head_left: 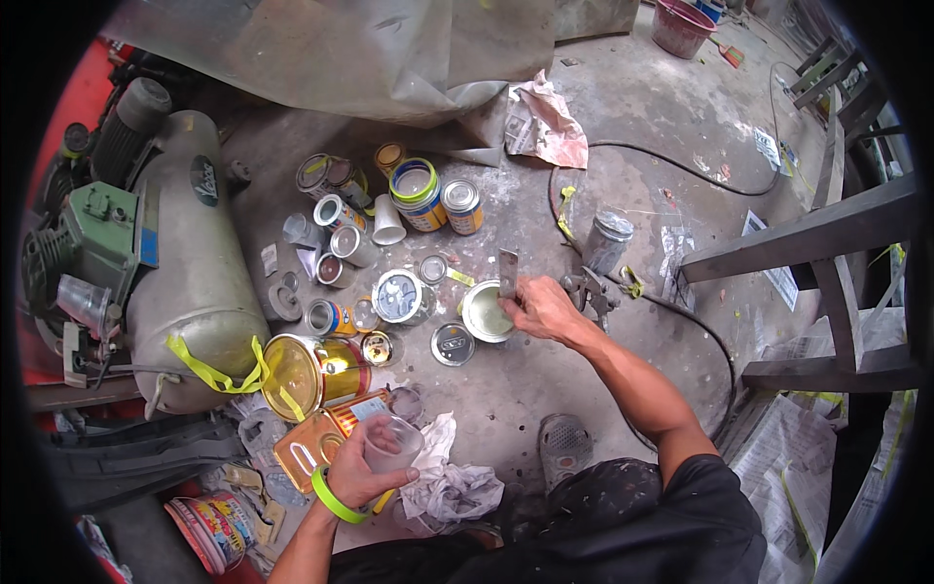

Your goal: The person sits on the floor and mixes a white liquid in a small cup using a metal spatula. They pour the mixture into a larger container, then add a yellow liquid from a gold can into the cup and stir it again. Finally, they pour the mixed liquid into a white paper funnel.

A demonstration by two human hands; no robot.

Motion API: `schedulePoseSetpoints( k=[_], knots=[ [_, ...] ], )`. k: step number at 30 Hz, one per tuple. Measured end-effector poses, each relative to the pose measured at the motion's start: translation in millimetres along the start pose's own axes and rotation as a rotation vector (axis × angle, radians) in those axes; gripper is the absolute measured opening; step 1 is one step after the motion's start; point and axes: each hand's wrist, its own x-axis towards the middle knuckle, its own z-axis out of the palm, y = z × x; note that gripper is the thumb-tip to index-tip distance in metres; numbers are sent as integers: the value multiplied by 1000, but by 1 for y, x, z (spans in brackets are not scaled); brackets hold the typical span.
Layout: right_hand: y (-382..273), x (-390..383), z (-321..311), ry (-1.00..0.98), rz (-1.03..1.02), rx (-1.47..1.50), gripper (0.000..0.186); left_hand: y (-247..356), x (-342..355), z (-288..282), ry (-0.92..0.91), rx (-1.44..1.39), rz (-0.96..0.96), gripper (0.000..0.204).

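My right hand (530, 307) grips a flat grey strip (508, 273), like a stirrer or blade, at an open can of off-white paint (484, 321). Low in the view, my left hand (372, 472) holds a clear plastic cup (394, 434); a lime-green tape roll (341, 508) hangs round that wrist. A dark round lid (452, 346) lies just left of the open can, and a closed white-topped tin (397, 295) stands beside them. A large gold tin (290, 362) and a rectangular orange tin (305, 448) are near my left arm. Behind my right hand is a metal spray gun (588, 292).
A green-grey air compressor (180, 253) fills the left. More tins (420, 204) stand at centre back under a grey sheet (360, 49). A black hose (671, 165) curls right beside dark wooden frames (739, 248). Crumpled paper (449, 492) lies below. A pink bucket (681, 29) sits at top.
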Motion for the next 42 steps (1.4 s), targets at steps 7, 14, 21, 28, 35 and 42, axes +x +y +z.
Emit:
schedulePoseSetpoints(
  k=[7, 14, 21, 28, 35, 42],
  knots=[
    [-9, -1, -1, -23, 8, 52, 23, -5, 2, -1, 17, 9, 23, 94],
    [7, -3, 14, 224, -158, 53, 25, -5, 2, -2, -3, 56, 30, 93],
    [17, 0, 12, 140, -68, -46, 23, -5, 1, -2, -17, 36, 40, 92],
    [-1, -3, -1, -33, -47, -113, 16, -2, -1, -2, -28, 22, 27, 92],
    [7, -3, 23, 167, -210, 111, 18, -5, -1, -3, -35, 93, 38, 92],
    [11, 1, 13, 255, -254, -167, 17, -7, 0, -3, -37, 67, 33, 93]
  ],
)
